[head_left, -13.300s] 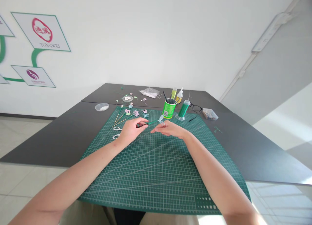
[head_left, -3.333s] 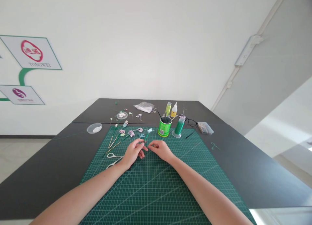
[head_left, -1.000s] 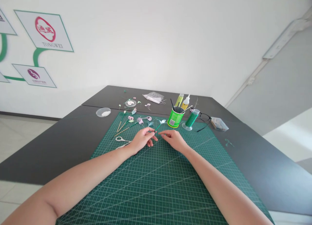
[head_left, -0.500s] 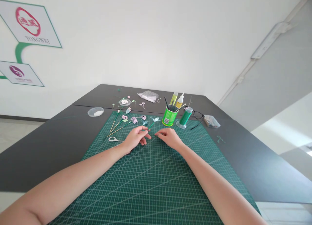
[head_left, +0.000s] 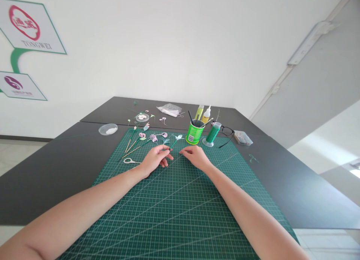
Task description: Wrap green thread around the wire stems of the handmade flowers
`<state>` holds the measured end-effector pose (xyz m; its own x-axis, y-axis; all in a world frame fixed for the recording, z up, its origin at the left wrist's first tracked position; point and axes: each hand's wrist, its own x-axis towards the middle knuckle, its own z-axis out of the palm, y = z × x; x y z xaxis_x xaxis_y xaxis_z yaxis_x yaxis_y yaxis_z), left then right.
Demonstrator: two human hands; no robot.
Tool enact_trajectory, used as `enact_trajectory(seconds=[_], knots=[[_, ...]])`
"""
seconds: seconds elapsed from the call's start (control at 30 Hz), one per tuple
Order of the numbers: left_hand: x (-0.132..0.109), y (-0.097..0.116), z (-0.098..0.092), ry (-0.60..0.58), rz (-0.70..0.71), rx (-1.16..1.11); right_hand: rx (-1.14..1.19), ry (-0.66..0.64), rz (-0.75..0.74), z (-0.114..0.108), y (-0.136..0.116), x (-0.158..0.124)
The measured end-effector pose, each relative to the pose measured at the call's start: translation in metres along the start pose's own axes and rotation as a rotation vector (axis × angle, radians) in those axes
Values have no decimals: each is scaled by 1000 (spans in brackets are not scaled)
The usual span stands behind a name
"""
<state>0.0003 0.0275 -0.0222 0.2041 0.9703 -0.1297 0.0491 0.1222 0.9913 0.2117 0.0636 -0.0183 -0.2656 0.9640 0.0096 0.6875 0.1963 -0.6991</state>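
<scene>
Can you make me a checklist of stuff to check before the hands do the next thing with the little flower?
1. Left hand pinches the flower stem: ok, fingertips closed on it.
2. Right hand free to help: ok, resting on the cutting mat, holding nothing that shows.
3. Stem's pale tip intact: cannot tell, too small.
4. Scissors within reach: ok, just left of the left hand.
5. Green cup upright: ok, tools standing in it.
6. Glue bottle capped: cannot tell.
</scene>
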Motion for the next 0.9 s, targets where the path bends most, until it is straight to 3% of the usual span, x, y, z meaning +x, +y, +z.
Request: enact_trajectory(seconds=[0.27,0.5,0.63,0.77,0.9], knots=[[0,-2,-1,-3,-1,-2,-19,-35,11,-10,2,2],[0,0,-1,2,1,5,86,-375,-70,-21,6,0],[-1,-1,-1,3,0,2,97,-426,-100,-23,4,-3],[-1,-1,-2,-5,2,12,145,-338,-104,-25,4,-1],[-2,0,-1,-23,-10,43,177,-91,-87,-25,9,5]])
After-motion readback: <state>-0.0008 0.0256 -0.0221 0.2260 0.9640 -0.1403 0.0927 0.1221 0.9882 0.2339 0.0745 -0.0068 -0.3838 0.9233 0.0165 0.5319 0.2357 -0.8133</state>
